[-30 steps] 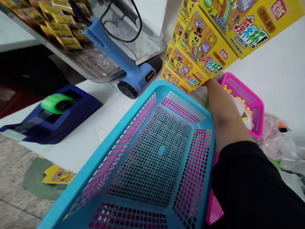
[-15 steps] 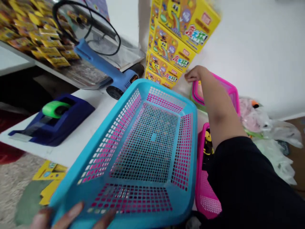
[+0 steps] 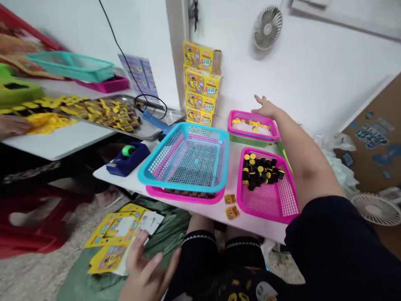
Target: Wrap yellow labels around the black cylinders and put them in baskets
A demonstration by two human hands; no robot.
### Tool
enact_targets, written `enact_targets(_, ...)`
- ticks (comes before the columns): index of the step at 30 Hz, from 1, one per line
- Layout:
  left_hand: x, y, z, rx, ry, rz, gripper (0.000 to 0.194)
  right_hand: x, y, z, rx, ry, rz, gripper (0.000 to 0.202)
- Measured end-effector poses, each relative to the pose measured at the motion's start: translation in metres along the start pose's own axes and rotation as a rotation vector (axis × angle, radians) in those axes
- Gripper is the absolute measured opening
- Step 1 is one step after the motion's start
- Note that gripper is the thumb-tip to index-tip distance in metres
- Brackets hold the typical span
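Observation:
My right hand (image 3: 265, 108) reaches over the rear pink basket (image 3: 276, 130), fingers spread and holding nothing. Whether it touches the basket's back rim I cannot tell. That basket holds yellow pieces and pale stuff, and sits on a green one. Low in the view, my left hand (image 3: 148, 267) is open, palm up and fingers apart, in front of the table. An unfilled light-blue mesh basket (image 3: 181, 184) rests on a pink basket (image 3: 188, 200) with dark things inside. At right, another pink basket (image 3: 266, 204) contains several black and yellow caps (image 3: 261, 169).
Two small packets (image 3: 232, 212) lie at the table's front edge. A tape dispenser (image 3: 128, 161), blue corded tool (image 3: 155, 121) and stacked yellow boxes (image 3: 200, 100) stand behind. At far left, another person's hand (image 3: 12, 124) is beside yellow pieces. Flattened yellow cartons (image 3: 115, 230) lie below.
My left hand has come off the light-blue basket's near rim and is now lower, away from it. My right hand's fingers have spread. The view has drawn back, showing more of the table.

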State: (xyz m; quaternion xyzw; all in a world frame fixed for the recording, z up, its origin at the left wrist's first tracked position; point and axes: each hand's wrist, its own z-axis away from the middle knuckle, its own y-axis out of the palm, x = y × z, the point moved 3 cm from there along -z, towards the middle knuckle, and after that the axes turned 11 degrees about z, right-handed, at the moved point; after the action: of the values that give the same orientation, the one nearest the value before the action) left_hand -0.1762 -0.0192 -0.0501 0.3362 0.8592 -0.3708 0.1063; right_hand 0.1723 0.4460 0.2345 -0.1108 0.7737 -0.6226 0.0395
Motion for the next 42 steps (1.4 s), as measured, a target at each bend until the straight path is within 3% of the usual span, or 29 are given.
enact_targets(2, -0.016, 0.0, -0.005, -0.009, 0.048, -0.011, 0.104, -0.005, -0.022, 0.045, -0.012, -0.096, 0.003, 0.082)
enact_targets(5, -0.039, 0.006, -0.006, 0.119, 0.192, -0.019, 0.069, -0.011, -0.038, 0.132, 0.067, -0.316, -0.005, 0.057)
enact_targets(8, -0.057, 0.019, -0.001, 0.292, 0.319, -0.053, 0.042, -0.016, -0.029, 0.244, 0.152, -0.445, -0.132, 0.04)
enact_targets(10, -0.065, 0.024, 0.001, 0.391, 0.385, -0.066, 0.038, -0.017, -0.012, 0.328, 0.137, -0.475, -0.291, 0.036)
enact_targets(13, -0.076, 0.023, -0.004, 0.518, 0.431, -0.046, 0.042, -0.019, 0.03, 0.452, 0.06, -0.404, -0.556, 0.029)
enact_targets(16, -0.085, 0.012, -0.019, 0.608, 0.367, -0.034, 0.043, -0.022, 0.075, 0.556, 0.026, -0.243, -0.723, 0.025)
enact_targets(18, -0.089, 0.006, -0.031, 0.67, 0.301, -0.023, 0.042, -0.029, 0.097, 0.607, -0.008, -0.025, -0.695, 0.027)
enact_targets(20, -0.091, 0.006, -0.042, 0.756, 0.248, 0.01, 0.041, -0.038, 0.11, 0.64, 0.025, 0.107, -0.617, 0.03)
enact_targets(22, -0.087, 0.015, -0.05, 0.837, 0.211, 0.04, 0.041, -0.048, 0.115, 0.656, 0.054, 0.147, -0.551, 0.034)
enact_targets(25, -0.072, 0.044, -0.06, 0.875, 0.173, 0.013, 0.042, -0.059, 0.113, 0.652, 0.051, 0.133, -0.484, 0.035)
enact_targets(30, -0.052, 0.109, -0.073, 0.824, 0.197, -0.049, 0.042, -0.039, 0.115, 0.6, -0.081, 0.003, -0.447, 0.03)
enact_targets(32, -0.056, 0.131, -0.076, 0.786, 0.214, -0.053, 0.045, -0.02, 0.124, 0.574, -0.13, -0.092, -0.422, 0.027)
enact_targets(34, -0.065, 0.145, -0.077, 0.739, 0.233, -0.062, 0.048, -0.007, 0.133, 0.549, -0.255, -0.097, -0.317, 0.027)
enact_targets(36, -0.075, 0.147, -0.079, 0.701, 0.259, -0.064, 0.048, -0.005, 0.141, 0.528, -0.441, 0.008, -0.184, 0.032)
enact_targets(38, -0.081, 0.135, -0.085, 0.631, 0.294, -0.062, 0.043, -0.012, 0.149, 0.512, -0.578, 0.129, -0.089, 0.04)
enact_targets(40, -0.077, 0.109, -0.1, 0.466, 0.311, -0.089, 0.04, -0.022, 0.157, 0.499, -0.613, 0.168, -0.047, 0.042)
enact_targets(42, -0.06, 0.077, -0.123, 0.273, 0.269, -0.165, 0.041, -0.032, 0.163, 0.491, -0.613, 0.161, -0.051, 0.039)
